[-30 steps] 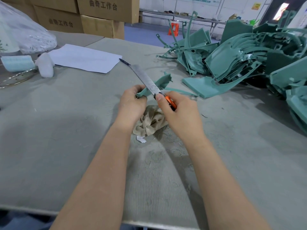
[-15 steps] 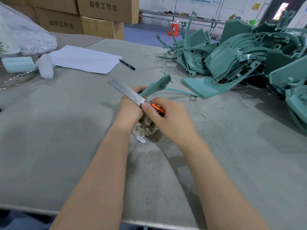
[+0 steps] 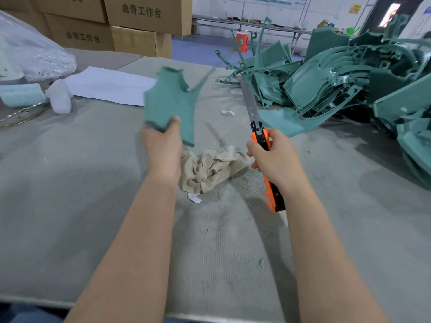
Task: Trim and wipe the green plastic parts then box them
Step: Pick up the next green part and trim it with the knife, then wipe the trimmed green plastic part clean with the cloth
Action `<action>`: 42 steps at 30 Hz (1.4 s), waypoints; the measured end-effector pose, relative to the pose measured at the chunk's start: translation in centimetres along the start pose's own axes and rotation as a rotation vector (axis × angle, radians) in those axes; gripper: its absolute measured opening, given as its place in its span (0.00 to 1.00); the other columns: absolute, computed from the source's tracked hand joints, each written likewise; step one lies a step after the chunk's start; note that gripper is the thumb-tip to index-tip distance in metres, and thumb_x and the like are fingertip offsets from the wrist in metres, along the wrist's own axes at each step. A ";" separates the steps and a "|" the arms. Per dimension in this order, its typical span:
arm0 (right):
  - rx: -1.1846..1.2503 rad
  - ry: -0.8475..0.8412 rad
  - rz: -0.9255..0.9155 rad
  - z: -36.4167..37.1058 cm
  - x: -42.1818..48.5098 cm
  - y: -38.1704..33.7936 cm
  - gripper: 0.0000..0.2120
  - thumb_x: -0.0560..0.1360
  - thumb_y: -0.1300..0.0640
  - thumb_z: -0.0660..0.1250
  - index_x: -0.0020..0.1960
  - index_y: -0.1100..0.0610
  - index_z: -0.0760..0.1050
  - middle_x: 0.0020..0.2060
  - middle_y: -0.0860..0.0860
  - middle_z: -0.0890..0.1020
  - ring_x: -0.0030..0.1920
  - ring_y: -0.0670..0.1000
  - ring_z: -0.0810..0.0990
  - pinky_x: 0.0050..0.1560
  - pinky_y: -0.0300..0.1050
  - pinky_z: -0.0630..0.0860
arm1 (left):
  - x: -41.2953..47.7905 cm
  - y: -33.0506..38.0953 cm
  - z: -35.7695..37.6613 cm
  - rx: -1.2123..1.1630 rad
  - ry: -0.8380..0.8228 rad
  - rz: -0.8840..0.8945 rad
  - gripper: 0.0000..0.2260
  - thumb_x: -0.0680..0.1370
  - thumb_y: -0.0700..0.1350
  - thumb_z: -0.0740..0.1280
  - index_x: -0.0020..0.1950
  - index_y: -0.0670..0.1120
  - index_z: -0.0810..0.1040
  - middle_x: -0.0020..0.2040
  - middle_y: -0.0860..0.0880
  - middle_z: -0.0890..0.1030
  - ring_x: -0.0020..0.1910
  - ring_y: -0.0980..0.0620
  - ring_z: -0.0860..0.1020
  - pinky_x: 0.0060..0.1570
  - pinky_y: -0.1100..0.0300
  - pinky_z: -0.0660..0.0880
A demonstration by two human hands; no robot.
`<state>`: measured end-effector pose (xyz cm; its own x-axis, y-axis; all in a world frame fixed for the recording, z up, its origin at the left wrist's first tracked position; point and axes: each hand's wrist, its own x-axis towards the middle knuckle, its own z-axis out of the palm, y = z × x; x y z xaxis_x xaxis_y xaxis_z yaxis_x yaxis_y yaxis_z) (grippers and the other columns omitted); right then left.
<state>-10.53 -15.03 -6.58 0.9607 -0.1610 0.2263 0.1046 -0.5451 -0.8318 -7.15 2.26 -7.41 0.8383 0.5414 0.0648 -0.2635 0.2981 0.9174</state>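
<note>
My left hand [image 3: 163,145] grips the lower corner of a green plastic part [image 3: 172,99] and holds it upright above the table, blurred by motion. My right hand [image 3: 275,157] grips the orange and black handle of a utility knife [image 3: 261,136]; its long blade points away toward the pile. A crumpled beige rag [image 3: 212,169] lies on the grey table [image 3: 70,194] between my hands. A large pile of green plastic parts [image 3: 338,73] fills the far right of the table.
White paper [image 3: 109,86] lies at the back left, beside a small white piece [image 3: 60,99], a pale blue block [image 3: 21,95] and a clear plastic bag [image 3: 30,52]. Cardboard boxes [image 3: 140,17] stand stacked behind. Small scraps [image 3: 227,112] lie on the table.
My hands have come apart. The left has lifted the green part upright and to the left; the right has swung the knife off the part, to the right, blade pointing away.
</note>
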 end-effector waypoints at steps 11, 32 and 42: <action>0.051 -0.163 0.052 0.4 -0.1 0.4 0.30 0.78 0.56 0.67 0.75 0.54 0.58 0.40 0.47 0.82 0.34 0.44 0.82 0.43 0.42 0.77 | -1.9 1.2 0.4 -0.723 -0.559 -0.540 0.14 0.79 0.46 0.61 0.44 0.43 0.85 0.46 0.45 0.85 0.46 0.45 0.83 0.59 0.48 0.75; 0.087 0.001 0.035 -1.9 0.0 -0.2 0.17 0.76 0.57 0.68 0.63 0.56 0.72 0.37 0.51 0.82 0.30 0.46 0.81 0.42 0.46 0.81 | 1.1 1.5 -1.8 -0.978 -0.211 -0.363 0.09 0.81 0.45 0.62 0.59 0.45 0.76 0.53 0.45 0.83 0.52 0.45 0.81 0.43 0.54 0.80; -0.335 0.146 0.144 -1.4 1.7 3.3 0.10 0.79 0.54 0.63 0.39 0.55 0.70 0.39 0.55 0.77 0.43 0.59 0.77 0.42 0.48 0.72 | 0.9 1.3 -2.1 -1.070 -0.087 -0.596 0.10 0.81 0.40 0.58 0.49 0.35 0.76 0.39 0.39 0.81 0.25 0.51 0.78 0.22 0.68 0.72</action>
<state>-8.95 -18.27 -8.21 0.9103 -0.3573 0.2091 -0.1412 -0.7429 -0.6544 -7.77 4.76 -6.97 0.9799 0.0577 -0.1911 -0.0528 0.9981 0.0307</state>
